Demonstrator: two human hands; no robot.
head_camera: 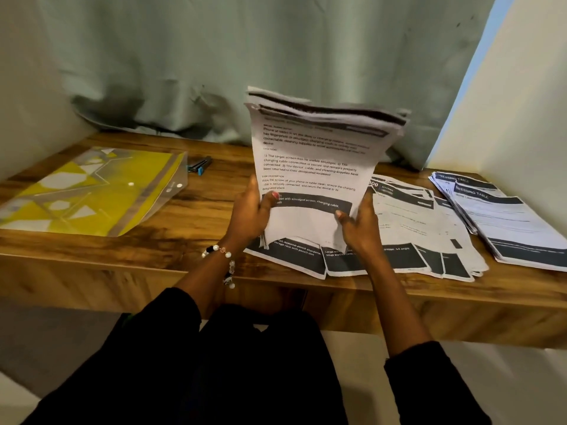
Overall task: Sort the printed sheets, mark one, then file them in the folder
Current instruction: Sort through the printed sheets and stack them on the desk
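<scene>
I hold a stack of printed sheets (313,167) upright above the wooden desk (190,228), its lower edge over more sheets. My left hand (250,214) grips the stack's lower left edge, thumb on the front page. My right hand (359,225) grips the lower right edge. Loose printed sheets (408,234) with dark bands lie fanned on the desk under and to the right of my hands. A separate pile of sheets (506,219) sits at the far right. A clear plastic folder (92,191) with yellow and white shapes lies flat at the left.
A small dark object with a blue end (201,165), perhaps a pen or marker, lies behind the folder near the curtain (214,62). A pale wall (506,87) closes the right side. The desk's front edge runs just above my lap.
</scene>
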